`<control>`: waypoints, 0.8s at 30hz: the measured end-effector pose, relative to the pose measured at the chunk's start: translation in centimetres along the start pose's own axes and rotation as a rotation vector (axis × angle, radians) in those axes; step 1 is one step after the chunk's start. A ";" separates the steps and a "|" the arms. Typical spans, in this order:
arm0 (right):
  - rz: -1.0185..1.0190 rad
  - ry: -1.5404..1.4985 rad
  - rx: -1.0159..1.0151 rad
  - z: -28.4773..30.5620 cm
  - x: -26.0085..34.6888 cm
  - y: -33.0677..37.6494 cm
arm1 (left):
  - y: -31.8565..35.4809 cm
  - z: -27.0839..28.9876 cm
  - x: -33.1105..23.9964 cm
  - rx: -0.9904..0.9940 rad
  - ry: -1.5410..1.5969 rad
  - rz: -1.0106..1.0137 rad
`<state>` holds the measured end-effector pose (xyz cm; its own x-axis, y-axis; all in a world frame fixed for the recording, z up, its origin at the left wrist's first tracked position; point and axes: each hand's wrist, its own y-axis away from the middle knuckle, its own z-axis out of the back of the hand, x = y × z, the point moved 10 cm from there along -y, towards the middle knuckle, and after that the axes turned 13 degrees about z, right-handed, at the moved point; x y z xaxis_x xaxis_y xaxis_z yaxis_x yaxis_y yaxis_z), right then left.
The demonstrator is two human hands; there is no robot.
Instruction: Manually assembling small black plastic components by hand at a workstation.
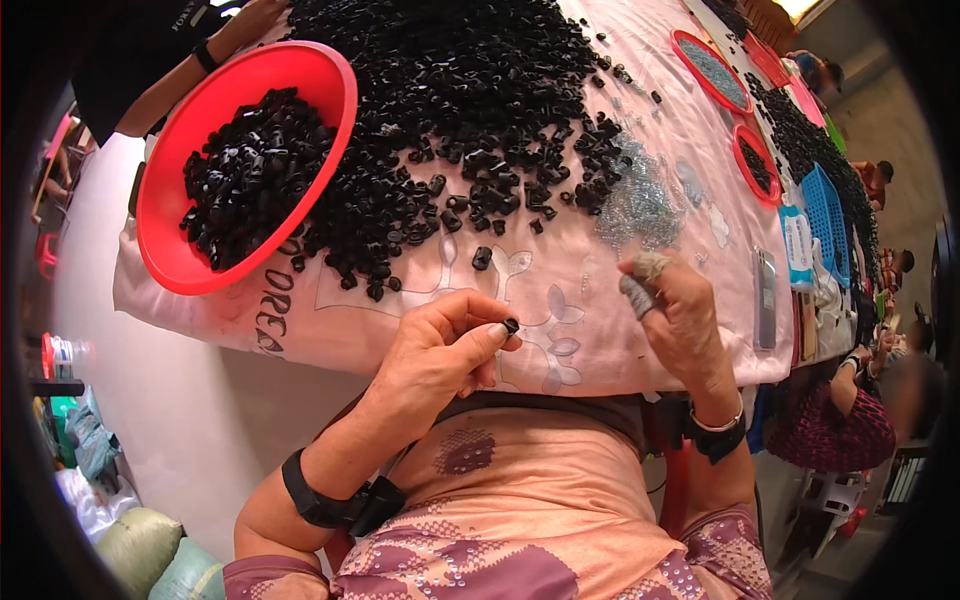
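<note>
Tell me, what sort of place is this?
Probably a hand-assembly workshop: black parts heaped on a cloth-covered table, a red basin holding more, and another person's arm opposite.

1. The only view here comes from the left one of two fisheye cameras worn side by side on the person's head.
2. It faces steeply down and forward: the wearer's shirt point(540, 470) fills the lower middle, with the table point(720, 320) beyond it.
3. It sits close above the left hand point(450, 345) and right hand point(685, 320), both large near the centre.
4. Its wide sweep reaches a green sack point(140, 545) at lower left and a seated co-worker point(835, 430) at right, bending edges toward the dark rim.
</note>
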<state>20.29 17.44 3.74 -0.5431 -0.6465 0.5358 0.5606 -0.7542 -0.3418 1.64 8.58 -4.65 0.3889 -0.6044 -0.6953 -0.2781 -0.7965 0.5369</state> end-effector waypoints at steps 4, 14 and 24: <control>0.080 0.084 0.007 -1.2 1.5 0.0 | 0.1 -0.2 0.1 -0.018 -0.055 -0.020; 0.182 0.293 0.113 -4.0 3.2 -1.0 | -0.1 0.0 -0.3 -0.038 -0.063 -0.014; -0.008 -0.635 -0.029 -6.2 4.4 0.1 | -0.1 -0.5 -0.4 -0.013 -0.089 -0.059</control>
<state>14.11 13.84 1.25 -0.0658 -0.4535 0.8888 0.5362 -0.7673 -0.3518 1.94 8.94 -4.23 0.3244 -0.5557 -0.7655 -0.2456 -0.8310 0.4991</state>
